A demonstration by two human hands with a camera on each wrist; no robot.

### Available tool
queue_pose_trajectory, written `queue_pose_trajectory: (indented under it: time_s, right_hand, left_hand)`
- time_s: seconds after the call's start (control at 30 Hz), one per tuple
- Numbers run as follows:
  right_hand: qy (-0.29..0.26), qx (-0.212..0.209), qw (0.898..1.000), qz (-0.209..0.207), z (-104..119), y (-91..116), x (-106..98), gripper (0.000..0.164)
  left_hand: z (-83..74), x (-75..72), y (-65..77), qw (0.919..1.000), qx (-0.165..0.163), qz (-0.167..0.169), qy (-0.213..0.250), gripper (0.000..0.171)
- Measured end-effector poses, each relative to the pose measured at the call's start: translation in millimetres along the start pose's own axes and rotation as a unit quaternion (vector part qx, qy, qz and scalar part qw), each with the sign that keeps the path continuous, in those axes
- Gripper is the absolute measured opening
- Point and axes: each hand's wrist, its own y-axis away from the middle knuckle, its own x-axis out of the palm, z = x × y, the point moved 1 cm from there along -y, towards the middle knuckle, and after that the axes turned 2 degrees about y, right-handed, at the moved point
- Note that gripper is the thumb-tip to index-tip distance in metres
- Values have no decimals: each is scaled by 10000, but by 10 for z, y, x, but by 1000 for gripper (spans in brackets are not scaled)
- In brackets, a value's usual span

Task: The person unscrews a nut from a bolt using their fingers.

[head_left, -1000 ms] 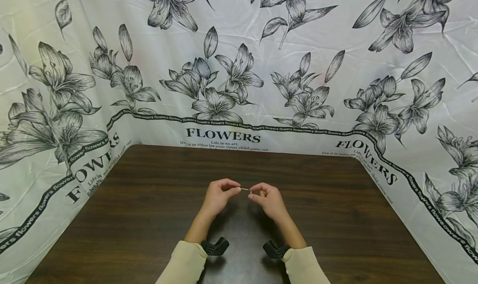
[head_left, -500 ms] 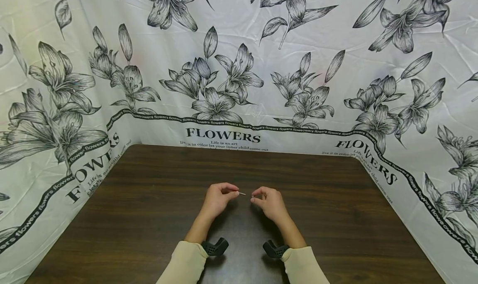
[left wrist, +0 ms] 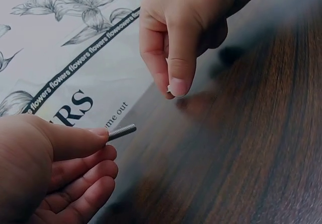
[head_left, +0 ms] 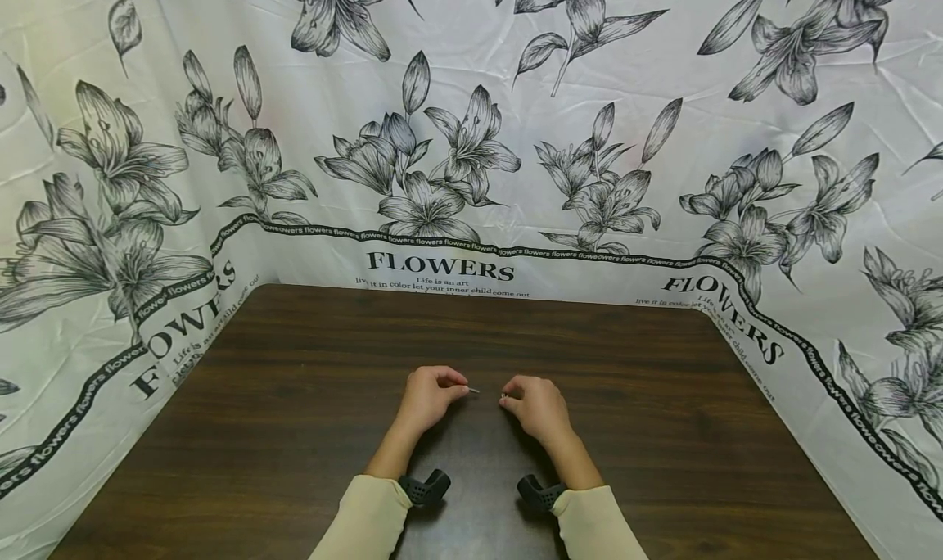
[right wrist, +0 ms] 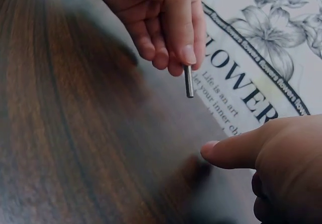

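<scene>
Between thumb and forefinger, the left hand (head_left: 427, 398) pinches a thin threaded metal bolt (left wrist: 123, 132); its free end points toward the right hand. In the right wrist view, the bolt (right wrist: 189, 83) sticks out below the left thumb (right wrist: 187, 48). The right hand (head_left: 540, 406) pinches a tiny silvery piece that looks like a nut (left wrist: 169, 89), mostly hidden by the fingertips. A gap separates bolt and nut. Both hands are above the brown wooden table (head_left: 471, 331).
A white cloth (head_left: 457, 159) with printed black flowers and lettering hangs behind the table and along its sides. Each wrist wears a black camera mount, one on the left (head_left: 426, 488) and one on the right (head_left: 540, 492).
The hands have moved apart and slightly nearer the person. The bolt's end, close against the right fingertips a second ago, now stands clear of them.
</scene>
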Motion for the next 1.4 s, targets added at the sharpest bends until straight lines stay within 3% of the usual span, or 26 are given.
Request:
queue_pose_trajectory:
  time_s: [0.4, 0.8, 1.4]
  right_hand:
    - [325, -74, 9990, -287, -22, 19, 61, 16]
    - [498, -175, 9979, -382, 24, -1, 135, 18]
    - [192, 190, 9994, -232, 31, -1, 109, 22]
  left_hand:
    - [25, 68, 19, 9978, 220, -65, -617, 6]
    - [45, 92, 52, 9871, 719, -246, -1407, 14]
    - [40, 106, 40, 9862, 696, -243, -1485, 15]
